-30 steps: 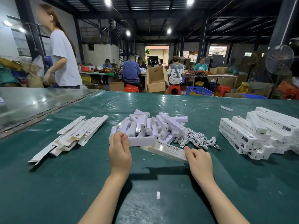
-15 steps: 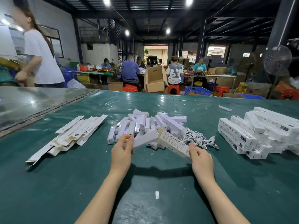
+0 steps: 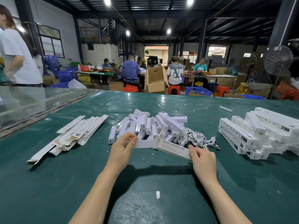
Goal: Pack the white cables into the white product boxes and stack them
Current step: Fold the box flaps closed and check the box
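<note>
1. At the far left of the green table mat (image 3: 48, 183) lies a sheaf of flattened boxes (image 3: 77, 133), fanned out and overlapping, their long sides running away from the person.
2. Just to their right, mid-table, sits a heap of white bars (image 3: 150, 125), lying criss-cross on one another.
3. The left hand (image 3: 122, 147) is at the near edge of that heap. Its thumb and fingertips pinch the left end of a single white bar (image 3: 146, 143), and the remaining fingers are curled in.
4. That bar lies almost level, and its right end meets the open mouth of the product box (image 3: 174, 147) (printed "SMART SENSOR LAMP"), which slants down toward the right. I cannot tell whether the bar's end is inside the box.
5. The right hand (image 3: 203, 160) grips the box's near right end, fingers curled round it and thumb on top.
6. Behind the box, touching the heap of bars, a tangle of white cables (image 3: 197, 139) lies on the mat, in neither hand.
7. Well to the right, packed boxes (image 3: 252, 135) are piled several layers high in a rough stack, with their printed faces showing.
</note>
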